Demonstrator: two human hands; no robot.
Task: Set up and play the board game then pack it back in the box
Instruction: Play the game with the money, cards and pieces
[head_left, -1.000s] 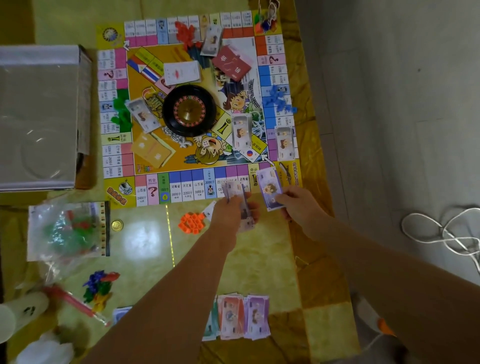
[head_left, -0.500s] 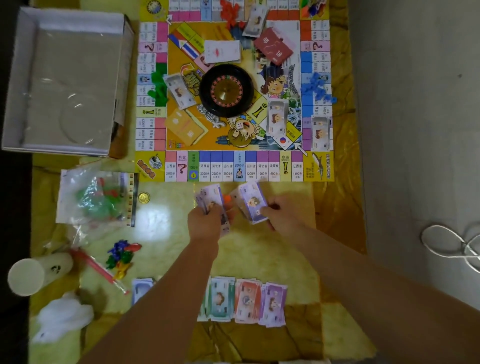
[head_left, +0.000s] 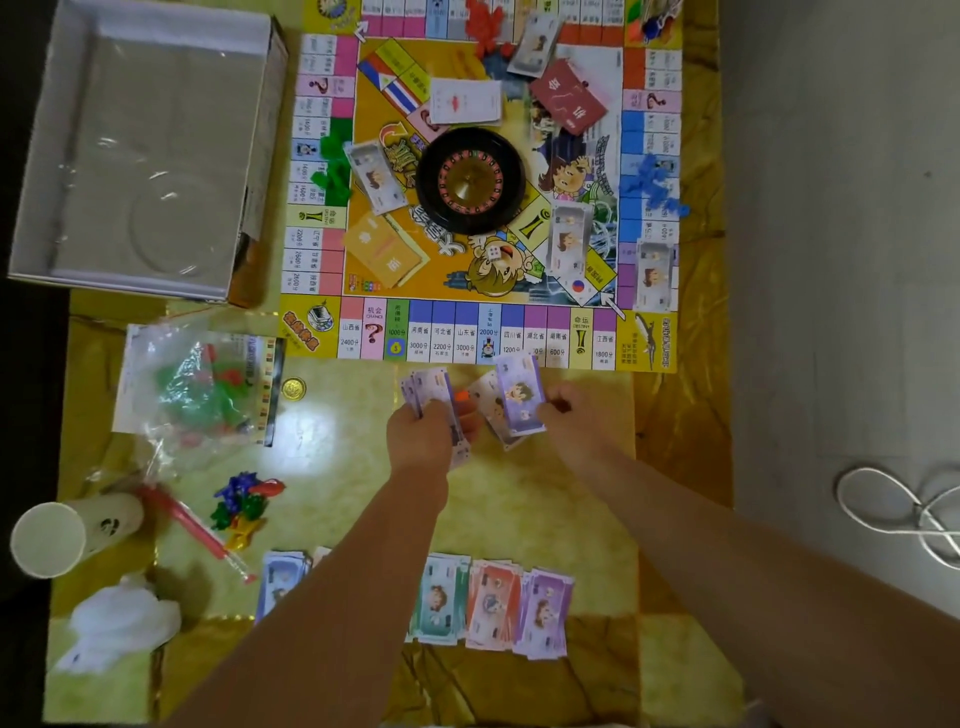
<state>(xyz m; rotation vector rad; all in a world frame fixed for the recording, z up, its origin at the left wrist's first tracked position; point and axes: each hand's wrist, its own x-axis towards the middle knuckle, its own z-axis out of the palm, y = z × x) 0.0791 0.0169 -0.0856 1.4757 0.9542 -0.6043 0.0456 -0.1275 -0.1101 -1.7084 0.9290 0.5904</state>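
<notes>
Board (head_left: 441, 332) lay open on table (head_left: 337, 467) under wheel (head_left: 470, 179), top edge cut off; left hand (head_left: 421, 434) gripped purple notes (head_left: 428, 387), right hand (head_left: 576, 415) pinched one note (head_left: 519, 395) just below it, orange bits (head_left: 461, 396) between mostly hidden.

glossy yellow marbled table (head_left: 332, 483); grey floor (head_left: 831, 260), perhaps tiled, with white cord (head_left: 883, 512).

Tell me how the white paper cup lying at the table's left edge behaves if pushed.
Lying on its side, the paper cup would probably roll, curving because it tapers. It looks empty, so likely light and easily crushed. At the table edge, it could fall.
</notes>
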